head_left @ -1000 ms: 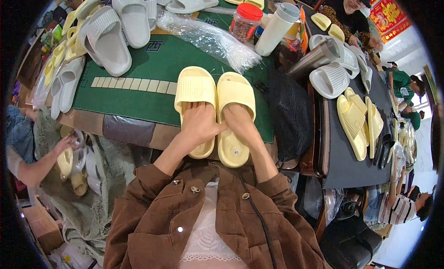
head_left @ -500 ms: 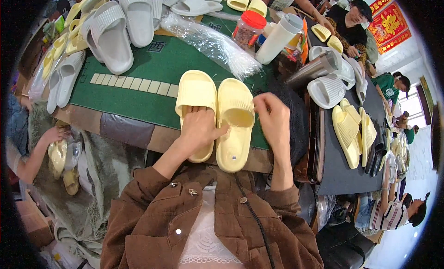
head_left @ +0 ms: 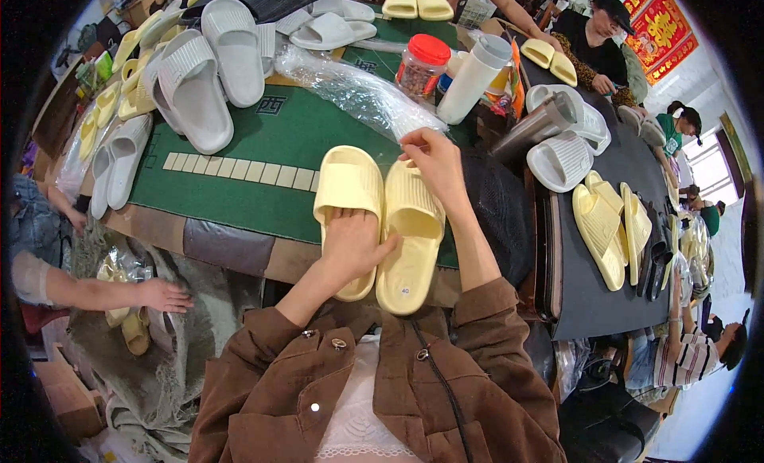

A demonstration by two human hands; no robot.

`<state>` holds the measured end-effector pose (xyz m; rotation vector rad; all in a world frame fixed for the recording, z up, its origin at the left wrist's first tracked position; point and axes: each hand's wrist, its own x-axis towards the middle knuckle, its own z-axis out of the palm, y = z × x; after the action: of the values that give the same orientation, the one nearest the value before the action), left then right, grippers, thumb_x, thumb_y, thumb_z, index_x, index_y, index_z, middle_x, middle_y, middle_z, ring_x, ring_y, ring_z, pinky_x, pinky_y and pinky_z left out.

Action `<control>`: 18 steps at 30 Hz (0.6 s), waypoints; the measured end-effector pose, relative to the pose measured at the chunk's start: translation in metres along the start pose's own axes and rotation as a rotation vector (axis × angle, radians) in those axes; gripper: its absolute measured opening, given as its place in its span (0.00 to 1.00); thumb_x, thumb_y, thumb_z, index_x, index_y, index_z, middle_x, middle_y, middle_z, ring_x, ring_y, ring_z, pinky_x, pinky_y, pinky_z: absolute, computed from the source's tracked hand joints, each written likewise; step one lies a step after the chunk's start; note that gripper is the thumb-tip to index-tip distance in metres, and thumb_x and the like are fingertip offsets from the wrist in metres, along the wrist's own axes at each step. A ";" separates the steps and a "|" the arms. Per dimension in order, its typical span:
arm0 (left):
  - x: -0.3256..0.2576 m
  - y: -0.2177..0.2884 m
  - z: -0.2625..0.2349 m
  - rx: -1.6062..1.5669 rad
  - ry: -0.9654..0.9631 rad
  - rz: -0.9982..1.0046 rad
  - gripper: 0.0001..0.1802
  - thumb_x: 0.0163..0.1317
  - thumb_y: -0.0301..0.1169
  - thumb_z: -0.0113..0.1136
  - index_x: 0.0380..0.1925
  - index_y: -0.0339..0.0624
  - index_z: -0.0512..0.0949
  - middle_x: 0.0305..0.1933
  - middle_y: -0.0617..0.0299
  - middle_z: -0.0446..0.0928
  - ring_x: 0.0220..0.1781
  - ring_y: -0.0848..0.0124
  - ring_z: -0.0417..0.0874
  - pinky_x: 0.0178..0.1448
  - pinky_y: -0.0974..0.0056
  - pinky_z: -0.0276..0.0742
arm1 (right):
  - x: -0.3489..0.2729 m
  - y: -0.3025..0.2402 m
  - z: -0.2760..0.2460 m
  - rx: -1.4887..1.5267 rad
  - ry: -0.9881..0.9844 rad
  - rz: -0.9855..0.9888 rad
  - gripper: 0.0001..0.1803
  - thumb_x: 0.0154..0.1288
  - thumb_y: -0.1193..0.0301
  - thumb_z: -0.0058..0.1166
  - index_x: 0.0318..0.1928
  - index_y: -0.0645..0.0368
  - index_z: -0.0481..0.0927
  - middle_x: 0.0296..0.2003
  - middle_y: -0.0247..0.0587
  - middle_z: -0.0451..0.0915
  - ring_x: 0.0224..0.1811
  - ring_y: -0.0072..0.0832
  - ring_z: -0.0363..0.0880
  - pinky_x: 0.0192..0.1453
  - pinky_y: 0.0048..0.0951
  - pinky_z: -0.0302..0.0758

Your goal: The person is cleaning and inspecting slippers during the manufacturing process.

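A pair of pale yellow slide slippers stands toes-away at the table's near edge. My left hand point(head_left: 350, 248) is closed on the pair: its fingers go into the left slipper point(head_left: 347, 173), under the strap, and its thumb presses on the right slipper point(head_left: 408, 281). Over that right slipper's toe end is my right hand point(head_left: 439, 167), its fingertips pinched together. Whatever may be between them is too small to make out. Just beyond those fingertips lies a clear plastic bundle point(head_left: 354, 85) with white strands at its near end.
A row of cream tiles point(head_left: 239, 170) crosses the green mat point(head_left: 263, 136). Grey slippers point(head_left: 191, 93) lie far left. A red-lidded jar point(head_left: 423, 63), a white bottle point(head_left: 475, 79) and a steel tumbler point(head_left: 537, 122) stand right. Another person's arm point(head_left: 111, 289) extends at left.
My right hand has moved away from me and left, from beside the right slipper to over its toe. At left, the other person's hand has moved away from the bagged slippers.
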<state>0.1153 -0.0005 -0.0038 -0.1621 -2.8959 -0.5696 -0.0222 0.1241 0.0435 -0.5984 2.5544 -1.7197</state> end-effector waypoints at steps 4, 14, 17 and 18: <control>-0.002 0.006 0.001 0.000 0.006 0.040 0.31 0.54 0.53 0.56 0.32 0.26 0.78 0.35 0.40 0.77 0.44 0.50 0.77 0.54 0.51 0.67 | 0.010 0.023 0.019 -0.019 -0.065 0.090 0.09 0.61 0.74 0.50 0.38 0.66 0.80 0.29 0.44 0.82 0.27 0.26 0.79 0.35 0.27 0.76; -0.005 0.009 -0.006 0.004 -0.026 0.018 0.30 0.56 0.51 0.56 0.32 0.25 0.77 0.35 0.40 0.77 0.42 0.51 0.78 0.54 0.52 0.67 | 0.001 0.006 0.018 -0.220 -0.189 -0.086 0.08 0.57 0.73 0.55 0.33 0.66 0.80 0.26 0.52 0.80 0.30 0.40 0.80 0.37 0.35 0.75; -0.017 0.009 -0.017 0.078 0.258 0.200 0.26 0.56 0.46 0.59 0.34 0.27 0.76 0.34 0.42 0.77 0.42 0.52 0.78 0.52 0.53 0.69 | -0.015 -0.008 0.012 -0.060 -0.043 -0.110 0.06 0.58 0.75 0.55 0.35 0.66 0.79 0.26 0.47 0.80 0.27 0.33 0.79 0.33 0.31 0.73; -0.020 0.011 -0.024 0.075 0.255 0.209 0.26 0.56 0.46 0.59 0.34 0.27 0.76 0.34 0.42 0.77 0.42 0.52 0.78 0.52 0.53 0.69 | -0.019 -0.009 0.008 -0.061 -0.033 -0.106 0.06 0.58 0.75 0.55 0.35 0.66 0.79 0.26 0.47 0.80 0.27 0.33 0.79 0.33 0.31 0.73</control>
<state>0.1401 -0.0008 0.0182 -0.3500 -2.6076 -0.4114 -0.0003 0.1199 0.0442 -0.7719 2.6056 -1.6506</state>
